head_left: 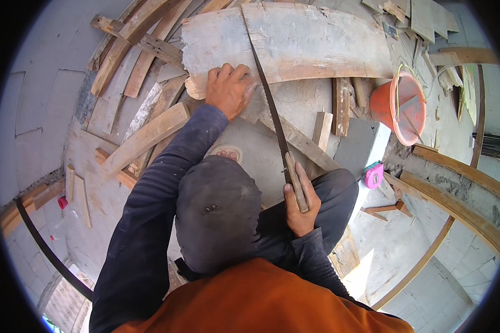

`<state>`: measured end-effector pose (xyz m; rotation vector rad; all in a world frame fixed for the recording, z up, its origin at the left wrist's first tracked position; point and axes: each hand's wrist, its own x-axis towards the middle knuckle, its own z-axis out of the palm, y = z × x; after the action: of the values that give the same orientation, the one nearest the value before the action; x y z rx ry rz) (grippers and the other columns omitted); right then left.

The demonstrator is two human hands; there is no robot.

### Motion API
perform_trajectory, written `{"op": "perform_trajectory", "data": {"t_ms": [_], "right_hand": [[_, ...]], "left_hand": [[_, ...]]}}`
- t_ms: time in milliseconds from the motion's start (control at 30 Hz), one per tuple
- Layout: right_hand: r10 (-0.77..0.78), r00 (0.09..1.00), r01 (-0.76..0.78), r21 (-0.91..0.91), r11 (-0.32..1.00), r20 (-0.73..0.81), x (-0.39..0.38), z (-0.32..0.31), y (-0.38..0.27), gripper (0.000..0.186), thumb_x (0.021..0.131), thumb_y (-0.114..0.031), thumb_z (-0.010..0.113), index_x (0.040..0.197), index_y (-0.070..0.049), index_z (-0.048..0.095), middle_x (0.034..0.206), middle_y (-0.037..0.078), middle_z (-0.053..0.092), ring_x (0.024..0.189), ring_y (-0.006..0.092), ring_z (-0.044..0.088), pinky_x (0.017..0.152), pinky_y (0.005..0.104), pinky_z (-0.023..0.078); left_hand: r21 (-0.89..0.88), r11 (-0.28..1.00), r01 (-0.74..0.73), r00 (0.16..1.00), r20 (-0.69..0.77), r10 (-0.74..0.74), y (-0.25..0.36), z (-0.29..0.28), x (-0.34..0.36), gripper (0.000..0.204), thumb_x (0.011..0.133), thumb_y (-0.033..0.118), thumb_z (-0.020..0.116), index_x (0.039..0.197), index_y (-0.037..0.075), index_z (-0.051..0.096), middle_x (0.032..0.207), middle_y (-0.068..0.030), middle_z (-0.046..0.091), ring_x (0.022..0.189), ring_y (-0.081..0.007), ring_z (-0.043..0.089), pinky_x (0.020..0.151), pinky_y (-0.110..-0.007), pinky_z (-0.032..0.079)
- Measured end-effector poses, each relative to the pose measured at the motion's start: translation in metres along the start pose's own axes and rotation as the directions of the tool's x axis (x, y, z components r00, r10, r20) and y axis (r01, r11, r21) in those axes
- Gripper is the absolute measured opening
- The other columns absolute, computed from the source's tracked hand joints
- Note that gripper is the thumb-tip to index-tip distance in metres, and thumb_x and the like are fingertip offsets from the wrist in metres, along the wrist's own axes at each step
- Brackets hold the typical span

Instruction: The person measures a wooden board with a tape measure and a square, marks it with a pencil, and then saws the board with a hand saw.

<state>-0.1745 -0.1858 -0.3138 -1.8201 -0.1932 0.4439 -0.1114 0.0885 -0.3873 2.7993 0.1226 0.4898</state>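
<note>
A long, narrow hand saw runs from near my lap across a wide, worn grey-white board. My right hand is wrapped round the saw's pale wooden handle, close to my right knee. The blade lies over the left part of the board, its far end near the board's far edge. My left hand grips the board's near edge, left of the blade, fingers curled on top. The thumb side is close to the saw. How the board is supported underneath is hidden.
Timber offcuts lie piled left of and beneath the board. An orange bucket with a tool in it stands at the right. A pink tape measure rests on a grey block beside my right knee. Wooden beams line the right side.
</note>
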Motion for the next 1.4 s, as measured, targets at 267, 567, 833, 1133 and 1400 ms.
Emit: {"op": "perform_trajectory", "data": {"t_ms": [267, 567, 833, 1133, 1400], "right_hand": [[-0.170, 0.985, 0.170, -0.008, 0.985, 0.018, 0.082, 0.034, 0.002, 0.053, 0.103, -0.011, 0.070, 0.153, 0.000, 0.057, 0.146, 0.017, 0.067, 0.133, 0.0207, 0.063, 0.113, 0.0311, 0.045], [-0.157, 0.988, 0.157, 0.007, 0.988, 0.002, 0.079, 0.037, -0.004, 0.051, 0.102, -0.008, 0.070, 0.151, 0.000, 0.059, 0.146, 0.018, 0.067, 0.136, 0.0221, 0.062, 0.115, 0.0334, 0.044], [0.068, 0.996, -0.069, -0.012, 0.998, -0.050, 0.004, 0.010, -0.028, 0.054, 0.103, -0.006, 0.066, 0.156, -0.001, 0.054, 0.148, 0.018, 0.065, 0.139, 0.0228, 0.059, 0.119, 0.0360, 0.041], [-0.247, 0.969, 0.246, -0.012, 0.969, -0.005, 0.071, 0.035, 0.074, 0.053, 0.101, -0.009, 0.067, 0.153, -0.003, 0.058, 0.145, 0.020, 0.068, 0.134, 0.0269, 0.064, 0.114, 0.0341, 0.046], [-0.061, 0.998, 0.062, -0.028, 0.998, 0.017, 0.013, 0.005, 0.011, 0.054, 0.100, -0.002, 0.066, 0.153, 0.001, 0.057, 0.147, 0.019, 0.067, 0.139, 0.0256, 0.061, 0.117, 0.0350, 0.044]], "left_hand": [[-0.036, 0.998, 0.043, 0.997, 0.066, -0.041, 0.004, 0.000, 0.000, 0.019, 0.095, 0.025, 0.074, 0.109, 0.015, 0.081, 0.118, 0.0020, 0.066, 0.108, -0.0244, 0.057, 0.100, -0.045, 0.040], [-0.023, 1.000, 0.015, 0.999, 0.034, -0.014, 0.000, 0.004, -0.004, 0.018, 0.094, 0.024, 0.075, 0.109, 0.016, 0.082, 0.115, 0.0015, 0.066, 0.107, -0.0238, 0.057, 0.098, -0.043, 0.040], [-0.033, 0.999, 0.002, 0.999, 0.052, 0.000, -0.001, 0.000, 0.002, 0.017, 0.094, 0.024, 0.074, 0.108, 0.015, 0.081, 0.115, 0.0010, 0.066, 0.107, -0.0239, 0.058, 0.098, -0.044, 0.040], [-0.044, 0.999, -0.010, 0.999, 0.043, 0.012, 0.001, 0.003, 0.000, 0.017, 0.096, 0.026, 0.073, 0.106, 0.014, 0.081, 0.115, 0.0010, 0.066, 0.108, -0.0242, 0.058, 0.100, -0.045, 0.040], [-0.036, 0.999, -0.004, 0.999, 0.043, 0.006, -0.002, 0.003, 0.001, 0.016, 0.096, 0.024, 0.073, 0.106, 0.014, 0.081, 0.114, 0.0006, 0.067, 0.108, -0.0251, 0.058, 0.098, -0.044, 0.040]]}}
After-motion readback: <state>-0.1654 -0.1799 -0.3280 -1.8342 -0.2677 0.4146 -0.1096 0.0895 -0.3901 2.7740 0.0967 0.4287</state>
